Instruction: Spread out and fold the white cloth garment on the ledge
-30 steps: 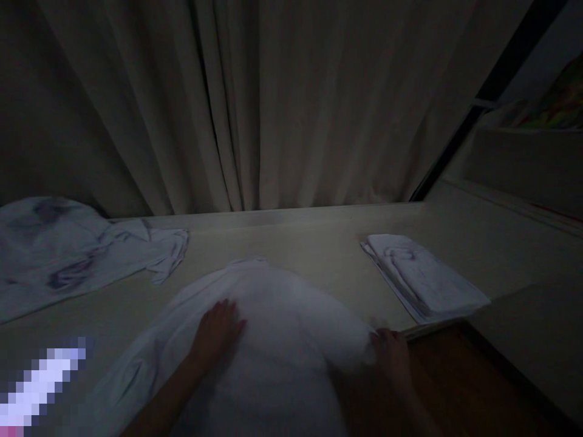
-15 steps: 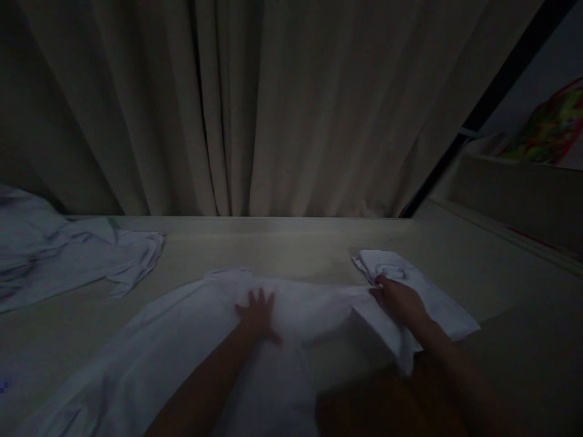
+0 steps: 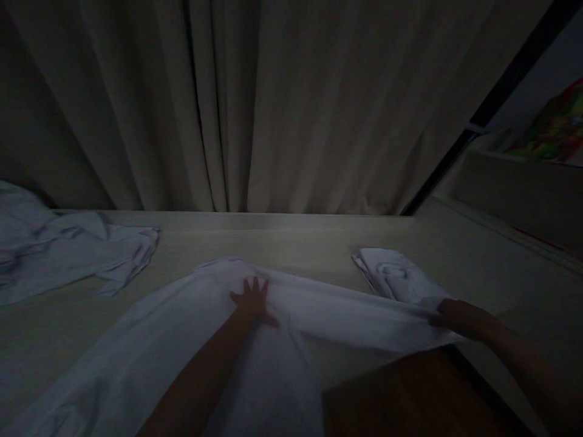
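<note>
A white long-sleeved shirt lies spread over the pale surface in front of me. My left hand rests flat on its upper part, fingers spread. Out to the right, my right hand is closed on the end of the shirt's sleeve, which stretches fairly straight between the two hands. Just behind the sleeve sits a folded white cloth stack; the sleeve end and my hand overlap its near edge.
A heap of white clothes lies at the left. Beige curtains hang along the back edge of the pale surface. On the right is a raised ledge with a colourful bag. A brown wooden area shows at the bottom.
My right hand has moved right and toward me, drawing the sleeve out from a bunched, drooping shape to a straight one. My left hand has stayed pressed on the shirt.
</note>
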`<move>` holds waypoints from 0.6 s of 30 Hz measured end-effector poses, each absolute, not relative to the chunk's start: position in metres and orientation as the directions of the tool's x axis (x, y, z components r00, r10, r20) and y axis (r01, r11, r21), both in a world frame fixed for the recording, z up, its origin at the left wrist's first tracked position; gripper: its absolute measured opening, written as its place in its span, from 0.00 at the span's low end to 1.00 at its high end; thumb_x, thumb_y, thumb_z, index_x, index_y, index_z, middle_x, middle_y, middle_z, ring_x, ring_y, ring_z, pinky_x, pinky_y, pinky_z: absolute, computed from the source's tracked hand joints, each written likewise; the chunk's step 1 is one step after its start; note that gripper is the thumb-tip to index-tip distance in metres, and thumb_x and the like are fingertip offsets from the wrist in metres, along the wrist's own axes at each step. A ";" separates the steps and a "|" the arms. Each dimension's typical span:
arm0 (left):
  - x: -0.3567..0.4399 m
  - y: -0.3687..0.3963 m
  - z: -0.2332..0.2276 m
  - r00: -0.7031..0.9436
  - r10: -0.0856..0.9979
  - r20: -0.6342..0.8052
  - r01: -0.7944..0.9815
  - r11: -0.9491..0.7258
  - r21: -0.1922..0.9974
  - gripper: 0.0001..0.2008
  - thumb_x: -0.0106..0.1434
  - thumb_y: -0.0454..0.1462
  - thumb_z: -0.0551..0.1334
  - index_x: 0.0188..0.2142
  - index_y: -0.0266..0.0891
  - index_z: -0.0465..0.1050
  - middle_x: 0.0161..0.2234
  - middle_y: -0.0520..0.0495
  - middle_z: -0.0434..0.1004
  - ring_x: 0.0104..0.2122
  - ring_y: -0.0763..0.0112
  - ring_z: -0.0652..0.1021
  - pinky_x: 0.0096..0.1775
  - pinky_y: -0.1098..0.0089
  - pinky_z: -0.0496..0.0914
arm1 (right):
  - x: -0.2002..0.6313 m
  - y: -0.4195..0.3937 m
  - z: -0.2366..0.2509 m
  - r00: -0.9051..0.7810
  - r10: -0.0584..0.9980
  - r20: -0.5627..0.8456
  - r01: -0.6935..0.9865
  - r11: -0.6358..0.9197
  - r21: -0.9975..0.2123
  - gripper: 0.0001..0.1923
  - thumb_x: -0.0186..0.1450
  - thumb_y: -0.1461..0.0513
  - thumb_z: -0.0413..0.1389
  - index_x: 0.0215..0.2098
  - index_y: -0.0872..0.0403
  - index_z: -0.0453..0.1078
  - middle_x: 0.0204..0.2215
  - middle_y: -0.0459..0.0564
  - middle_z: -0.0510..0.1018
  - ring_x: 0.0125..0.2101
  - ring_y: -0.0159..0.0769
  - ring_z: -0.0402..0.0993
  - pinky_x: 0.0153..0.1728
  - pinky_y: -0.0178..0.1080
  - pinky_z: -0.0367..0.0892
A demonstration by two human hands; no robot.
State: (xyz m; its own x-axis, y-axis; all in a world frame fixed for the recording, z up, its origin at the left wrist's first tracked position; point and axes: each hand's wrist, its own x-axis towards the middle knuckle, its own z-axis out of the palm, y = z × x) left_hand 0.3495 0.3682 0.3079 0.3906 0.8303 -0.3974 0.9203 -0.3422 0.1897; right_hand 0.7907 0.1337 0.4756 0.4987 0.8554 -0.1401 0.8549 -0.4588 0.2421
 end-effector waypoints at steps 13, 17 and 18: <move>0.374 0.278 0.291 0.613 0.789 -0.042 0.759 -0.574 0.307 0.44 0.53 0.63 0.50 0.63 0.43 0.53 0.66 0.34 0.47 0.64 0.40 0.50 0.59 0.36 0.43 | 0.718 0.183 0.609 0.496 0.856 0.145 0.807 -0.516 0.287 0.26 0.67 0.46 0.40 0.39 0.55 0.70 0.35 0.61 0.76 0.32 0.41 0.71 0.29 0.40 0.55; 0.389 0.271 0.290 0.619 0.780 -0.093 0.748 -0.548 0.375 0.57 0.39 0.68 0.58 0.64 0.44 0.48 0.66 0.30 0.42 0.64 0.34 0.42 0.58 0.35 0.35 | 0.657 0.181 0.633 0.380 0.911 0.161 0.827 -0.412 0.384 0.17 0.65 0.49 0.49 0.36 0.53 0.70 0.33 0.58 0.77 0.32 0.44 0.73 0.28 0.40 0.56; 0.390 0.270 0.293 0.635 0.769 -0.076 0.725 -0.560 0.401 0.57 0.40 0.67 0.59 0.64 0.42 0.49 0.66 0.30 0.42 0.65 0.36 0.42 0.60 0.37 0.34 | 0.637 0.177 0.639 0.347 0.924 0.163 0.836 -0.383 0.392 0.16 0.64 0.50 0.51 0.36 0.53 0.71 0.32 0.57 0.77 0.32 0.45 0.73 0.28 0.40 0.57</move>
State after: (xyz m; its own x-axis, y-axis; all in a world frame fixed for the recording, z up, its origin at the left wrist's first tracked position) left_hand 0.3896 0.2701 0.2929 0.6352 0.7685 -0.0761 0.7253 -0.5598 0.4008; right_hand 0.6371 0.1771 0.6388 0.3466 0.9238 0.1627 0.8364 -0.3829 0.3921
